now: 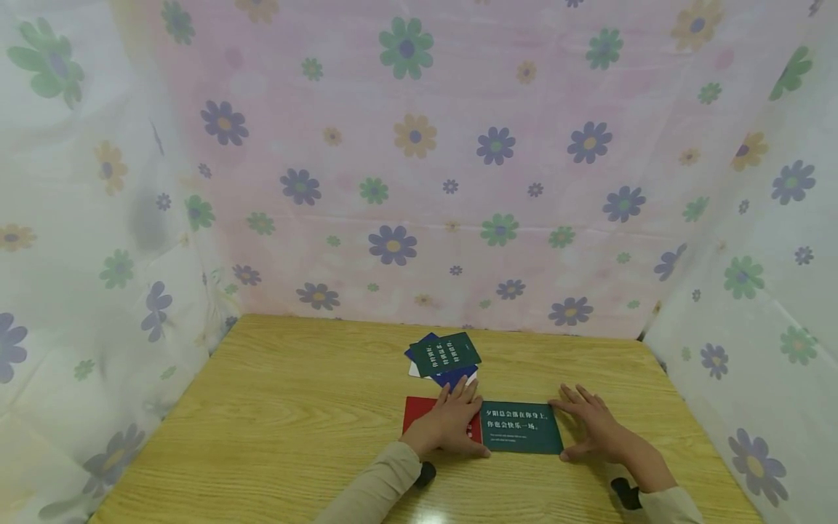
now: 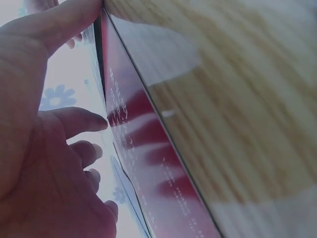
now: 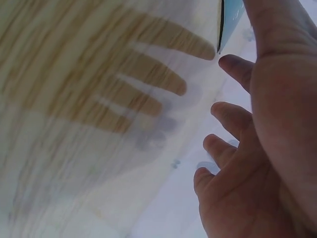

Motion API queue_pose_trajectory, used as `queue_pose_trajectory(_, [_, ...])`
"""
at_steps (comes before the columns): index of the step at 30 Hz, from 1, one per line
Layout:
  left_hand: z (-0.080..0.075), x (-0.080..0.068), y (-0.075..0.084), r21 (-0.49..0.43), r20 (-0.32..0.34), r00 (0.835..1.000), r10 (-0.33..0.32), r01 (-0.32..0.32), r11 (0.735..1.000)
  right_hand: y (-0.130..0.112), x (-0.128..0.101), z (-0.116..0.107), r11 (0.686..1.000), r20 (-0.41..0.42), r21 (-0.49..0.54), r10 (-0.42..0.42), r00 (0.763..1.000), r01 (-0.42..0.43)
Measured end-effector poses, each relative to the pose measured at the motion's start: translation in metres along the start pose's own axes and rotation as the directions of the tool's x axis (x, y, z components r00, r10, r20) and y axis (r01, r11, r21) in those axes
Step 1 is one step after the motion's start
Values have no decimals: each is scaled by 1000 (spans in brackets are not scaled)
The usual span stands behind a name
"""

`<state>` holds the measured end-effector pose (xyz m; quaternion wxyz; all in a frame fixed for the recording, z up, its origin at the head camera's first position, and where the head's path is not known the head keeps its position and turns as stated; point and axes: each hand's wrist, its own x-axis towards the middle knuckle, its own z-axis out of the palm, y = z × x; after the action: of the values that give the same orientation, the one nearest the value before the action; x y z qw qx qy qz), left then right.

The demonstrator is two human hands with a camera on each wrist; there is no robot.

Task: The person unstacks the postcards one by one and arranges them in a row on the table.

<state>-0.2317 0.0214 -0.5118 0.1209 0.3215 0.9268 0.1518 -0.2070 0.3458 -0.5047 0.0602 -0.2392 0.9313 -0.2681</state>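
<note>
A dark green card (image 1: 521,427) with white print lies flat near the table's front edge. Just left of it lies a red card (image 1: 416,413), mostly covered by my left hand (image 1: 452,424), which rests flat on it with straight fingers; the left wrist view shows the red card (image 2: 143,148) beside those fingers (image 2: 81,120). My right hand (image 1: 592,426) lies flat on the table, its thumb touching the green card's right edge. In the right wrist view the right hand's fingers (image 3: 233,111) are spread over the wood, with the card's edge (image 3: 227,20) at the top.
A small loose pile of green, blue and white cards (image 1: 444,356) sits behind the hands at mid-table. The wooden table (image 1: 275,422) is enclosed by floral curtains (image 1: 419,167) at the back and both sides.
</note>
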Motion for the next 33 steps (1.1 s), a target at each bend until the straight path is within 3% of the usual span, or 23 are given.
queue_pose_trajectory(7, [-2,-4,4,41,2,1000,2,-2,999,-7,0,-1,998,12,-35,49,999,-49])
queue_pose_trajectory(17, [-5,-15,1,-4,2,1000,20,-20,1000,-24,-2,3,989,8,-111,96,995,-95])
queue_pose_trajectory(33, [-14,-32,-20,11,-69,998,-1,1,1000,-45,10,25,997,-36,-24,67,997,-68])
